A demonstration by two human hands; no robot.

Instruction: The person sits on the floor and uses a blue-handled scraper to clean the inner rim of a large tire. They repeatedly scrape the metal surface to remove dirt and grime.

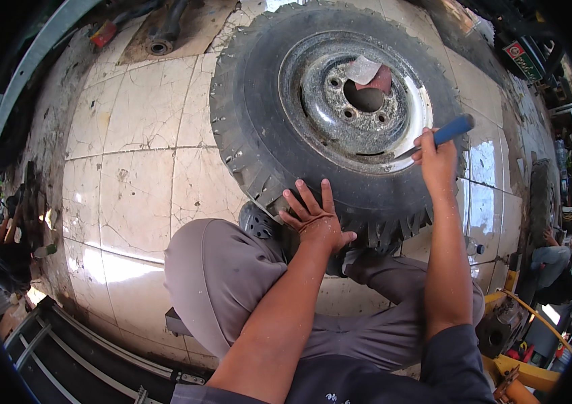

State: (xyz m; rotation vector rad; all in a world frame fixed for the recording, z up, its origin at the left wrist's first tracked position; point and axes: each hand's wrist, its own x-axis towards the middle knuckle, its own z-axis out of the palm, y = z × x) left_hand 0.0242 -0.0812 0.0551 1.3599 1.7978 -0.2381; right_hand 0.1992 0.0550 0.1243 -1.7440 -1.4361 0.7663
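Note:
A large black tyre (252,114) with a chunky tread lies flat on the floor in front of me, mounted on a steel wheel rim (326,138). The rim is speckled grey, with a whiter band along its right side. My right hand (434,156) is closed round a blue-handled tool (454,129). Its thin shaft slants down to the lower right edge of the rim; the exact shape of the tip is hard to make out. Fingers spread, my left hand (315,219) rests on the near side of the tyre. Grey and reddish sheets, seemingly sandpaper (364,69), lie across the hub hole.
My bent knees flank the tyre's near side on cracked white floor tiles (141,182). A metal part (160,46) lies on cardboard at upper left. A metal ladder-like frame (77,357) stands at lower left, yellow machinery (521,370) at lower right. Other people are at both sides.

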